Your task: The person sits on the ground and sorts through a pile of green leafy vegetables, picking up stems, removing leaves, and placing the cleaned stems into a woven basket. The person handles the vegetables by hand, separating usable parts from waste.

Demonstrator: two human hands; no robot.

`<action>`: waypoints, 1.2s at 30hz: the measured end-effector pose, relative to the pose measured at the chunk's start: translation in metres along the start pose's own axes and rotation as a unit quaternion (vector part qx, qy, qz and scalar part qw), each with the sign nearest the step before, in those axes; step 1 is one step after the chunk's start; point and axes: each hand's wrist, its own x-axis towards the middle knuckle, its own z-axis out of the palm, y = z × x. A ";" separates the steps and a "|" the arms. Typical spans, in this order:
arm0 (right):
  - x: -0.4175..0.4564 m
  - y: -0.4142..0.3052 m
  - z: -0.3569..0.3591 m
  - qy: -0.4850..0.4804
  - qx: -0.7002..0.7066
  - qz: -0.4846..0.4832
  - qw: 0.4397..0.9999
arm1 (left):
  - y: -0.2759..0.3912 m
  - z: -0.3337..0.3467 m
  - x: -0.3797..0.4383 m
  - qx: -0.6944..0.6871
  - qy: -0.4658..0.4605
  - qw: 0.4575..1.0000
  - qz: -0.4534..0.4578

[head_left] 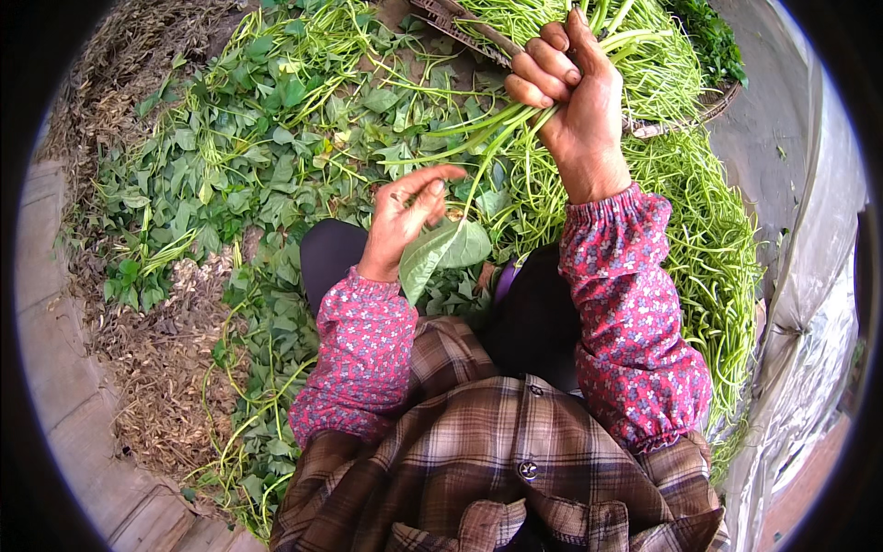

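Note:
My right hand (569, 90) is closed around a bunch of long green leaf stalks (476, 138), their ends sticking out on both sides of the fist. From one stalk in this bunch hangs a broad green leaf (445, 252), low in front of my knees. Close beside that leaf is my left hand (414, 214), index finger stretched out and thumb apart from it, with nothing visible between them. Part of the leaf lies behind or against the left wrist; I cannot tell whether they touch. Both forearms wear floral sleeve covers.
Plucked green leaves (255, 159) cover the ground ahead and to the left. Stripped stalks (697, 255) form a large heap on the right, with more in a woven basket (721, 103). Dry brown plant litter (179, 366) lies left, and plastic sheeting (793, 297) hangs at right.

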 end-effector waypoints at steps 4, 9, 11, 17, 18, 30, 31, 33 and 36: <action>-0.001 0.000 0.003 0.039 0.013 0.007 0.999 | 0.016 0.010 -0.009 0.016 -0.135 0.991 0.000; -0.001 0.000 0.000 0.016 -0.023 -0.006 1.000 | 0.029 0.017 -0.013 -0.024 -0.150 0.987 -0.050; -0.001 -0.001 0.002 0.028 -0.031 -0.010 0.999 | 0.031 0.021 -0.014 0.001 -0.116 0.992 -0.041; -0.002 0.005 0.006 0.060 -0.040 0.009 0.997 | 0.034 0.024 -0.021 -0.027 -0.057 0.995 -0.073; -0.002 0.005 0.006 0.042 -0.045 0.006 0.998 | 0.034 0.023 -0.021 -0.002 -0.049 0.997 -0.060; -0.003 0.006 0.010 0.080 -0.088 0.005 0.993 | -0.004 0.006 -0.022 0.055 0.086 0.990 0.101; -0.003 0.003 0.009 0.094 -0.089 -0.007 0.992 | -0.004 0.007 -0.022 0.110 0.109 0.985 0.080; -0.008 -0.013 0.009 0.128 -0.134 -0.039 0.982 | -0.007 0.007 -0.021 0.096 0.121 0.988 -0.014; -0.022 -0.042 0.006 0.200 -0.357 -0.010 0.913 | -0.035 -0.009 -0.019 0.118 0.123 0.984 -0.046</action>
